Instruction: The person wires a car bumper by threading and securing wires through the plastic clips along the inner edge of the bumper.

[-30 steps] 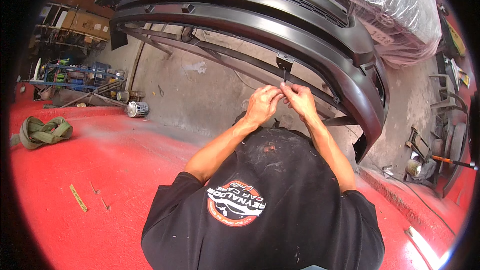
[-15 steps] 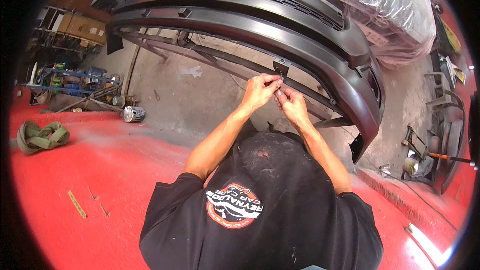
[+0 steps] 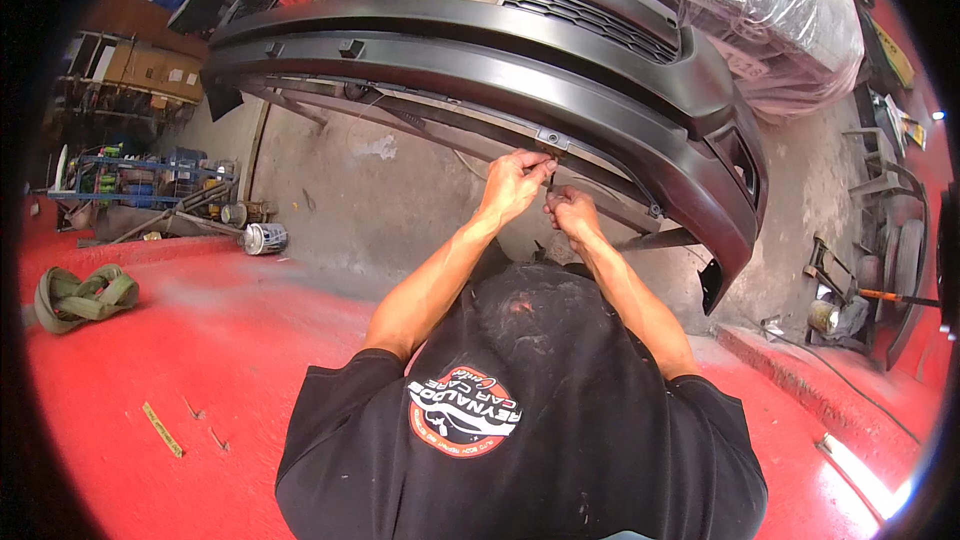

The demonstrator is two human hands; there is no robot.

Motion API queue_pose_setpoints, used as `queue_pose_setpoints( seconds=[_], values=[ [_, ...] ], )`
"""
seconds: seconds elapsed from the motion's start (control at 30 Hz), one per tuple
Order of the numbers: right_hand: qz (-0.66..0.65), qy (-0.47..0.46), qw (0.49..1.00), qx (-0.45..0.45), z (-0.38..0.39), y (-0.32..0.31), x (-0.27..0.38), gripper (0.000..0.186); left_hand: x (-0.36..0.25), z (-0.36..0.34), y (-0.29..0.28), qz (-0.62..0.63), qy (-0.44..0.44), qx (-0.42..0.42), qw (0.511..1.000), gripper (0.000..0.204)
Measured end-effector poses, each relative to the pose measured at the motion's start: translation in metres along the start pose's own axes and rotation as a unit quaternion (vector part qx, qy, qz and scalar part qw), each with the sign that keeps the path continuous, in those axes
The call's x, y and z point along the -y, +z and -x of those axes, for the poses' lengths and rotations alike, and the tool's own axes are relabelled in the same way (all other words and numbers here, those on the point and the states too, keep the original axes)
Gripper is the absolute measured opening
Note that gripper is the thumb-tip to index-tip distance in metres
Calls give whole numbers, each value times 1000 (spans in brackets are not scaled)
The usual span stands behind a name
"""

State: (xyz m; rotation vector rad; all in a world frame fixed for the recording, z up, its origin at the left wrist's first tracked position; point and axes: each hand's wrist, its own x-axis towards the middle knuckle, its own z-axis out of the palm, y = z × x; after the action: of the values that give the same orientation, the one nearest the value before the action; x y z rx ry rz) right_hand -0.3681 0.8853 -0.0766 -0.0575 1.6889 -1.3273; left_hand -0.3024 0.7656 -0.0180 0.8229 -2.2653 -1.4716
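Observation:
A black plastic bumper (image 3: 600, 70) with mesh grilles rests over a dark metal frame (image 3: 650, 238). A small bracket (image 3: 553, 137) hangs on its lower edge. My left hand (image 3: 515, 183) has its fingertips pinched just under the bracket, on something too small to make out. A little below and to the right, my right hand (image 3: 570, 210) is closed around the lower part of a thin dark piece (image 3: 552, 181) beneath the bracket. Its exact kind is unclear.
Plastic-wrapped car (image 3: 760, 0) behind the bumper; blue rack (image 3: 130, 190) with containers and a metal can (image 3: 264, 237) at left; green strap (image 3: 85, 295) on the red floor (image 3: 230, 360); black parts and tools (image 3: 895, 270) at right; a concrete floor (image 3: 350, 200) under the frame.
My right hand has drawn down from the bracket. My left hand has moved slightly up to it. The bumper appears a little higher and farther left in view.

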Motion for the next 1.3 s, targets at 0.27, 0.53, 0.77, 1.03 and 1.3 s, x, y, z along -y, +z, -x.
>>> queue_pose_setpoints(
  seconds=[0.27, 0.53, 0.77, 1.03, 1.3],
  values=[
    [-11, -28, 1000, -8, -1, -1, 7, 19, -10, -12, -2, -21, -34, -8, 999, 31],
    [9, -77, 995, 60, 36, -11, 24, 21, -14, -15, -5, -19, -70, 20, 997, 37],
    [-31, -99, 992, 67, 41, -15, 50, 31, -18, -17, -10, 10, -82, 43, 996, 37],
    [-61, -109, 990, 68, 43, -15, 66, 21, -4, -9, -6, 131, -33, 112, 985, 34],
    [-34, -157, 987, -2, 28, -21, 49, 26, -7, -14, -9, 196, -94, 139, 966, 29]
  ],
)
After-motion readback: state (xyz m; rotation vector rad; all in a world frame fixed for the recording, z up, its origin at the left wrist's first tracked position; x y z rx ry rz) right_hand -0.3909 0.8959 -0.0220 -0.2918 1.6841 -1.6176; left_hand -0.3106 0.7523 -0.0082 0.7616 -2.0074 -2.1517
